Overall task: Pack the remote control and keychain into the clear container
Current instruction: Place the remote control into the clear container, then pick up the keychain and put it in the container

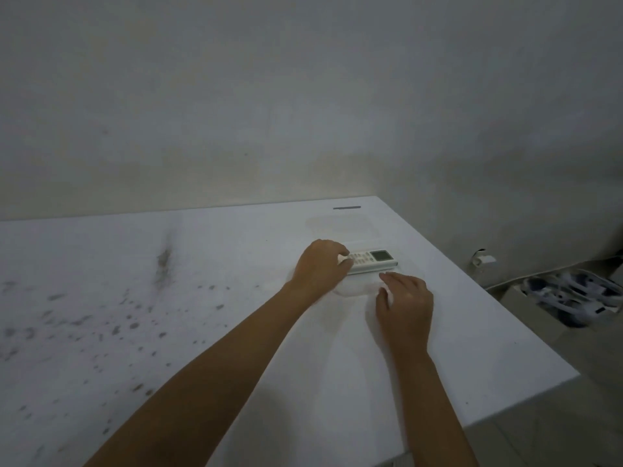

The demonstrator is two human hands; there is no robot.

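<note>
A white remote control (pixel 372 260) with a small grey screen lies across the far rim of a clear container (pixel 357 287) on the white table (pixel 236 332). My left hand (pixel 318 269) grips the remote's left end, fingers over its buttons. My right hand (pixel 406 303) holds the container's near right edge, thumb and fingers curled on its rim. The container is faint against the white top, and I cannot see what it holds. No keychain shows in this view.
A clear lid (pixel 342 226) lies flat just beyond the remote, and a thin dark strip (pixel 346 207) sits near the table's far edge. Dark stains (pixel 101 315) mark the left half. Off the right edge, a box of blue-and-white items (pixel 569 294) stands on the floor.
</note>
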